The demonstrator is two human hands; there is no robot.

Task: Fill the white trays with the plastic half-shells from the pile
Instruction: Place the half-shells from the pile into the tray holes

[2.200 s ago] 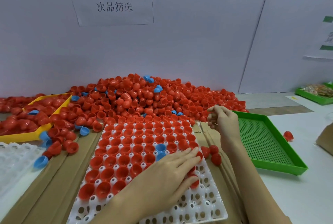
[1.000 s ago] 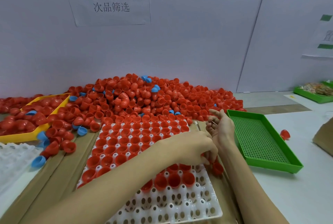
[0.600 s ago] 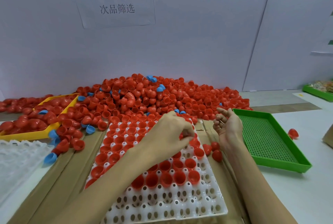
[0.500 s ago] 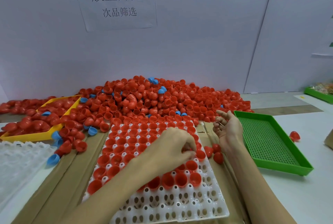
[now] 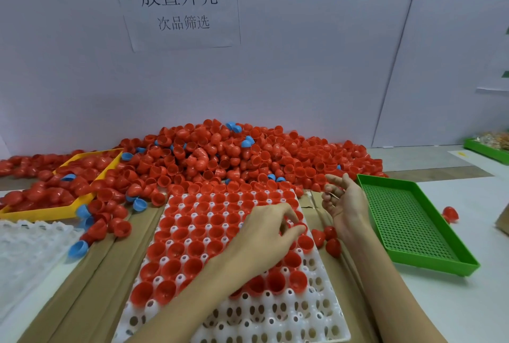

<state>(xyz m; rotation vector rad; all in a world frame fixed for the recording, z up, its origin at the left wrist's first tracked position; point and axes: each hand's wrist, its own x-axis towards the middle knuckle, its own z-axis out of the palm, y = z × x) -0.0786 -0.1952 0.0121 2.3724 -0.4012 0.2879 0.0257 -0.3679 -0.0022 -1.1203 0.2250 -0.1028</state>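
**Left hand pinching a red shell at the tray's right edge**

Head view: left hand lies across the white tray, fingers curled, thumb and fingertips pinching a red half-shell over a pocket near the tray's right edge. Right hand rests just right of the tray, palm up, fingers loosely curled; whether anything sits in them I cannot tell.

Tray sits on cardboard; far rows hold red shells, open side up, nearest rows are bare white pockets. Big pile of red shells with a few blue ones lies just behind the tray, against the wall. Three loose red shells lie between tray and right wrist.

Wall sign reads "放置外壳" and, smaller, "次品筛选". Green tray to the right, yellow tray with red shells to the left, a second white tray at near left.
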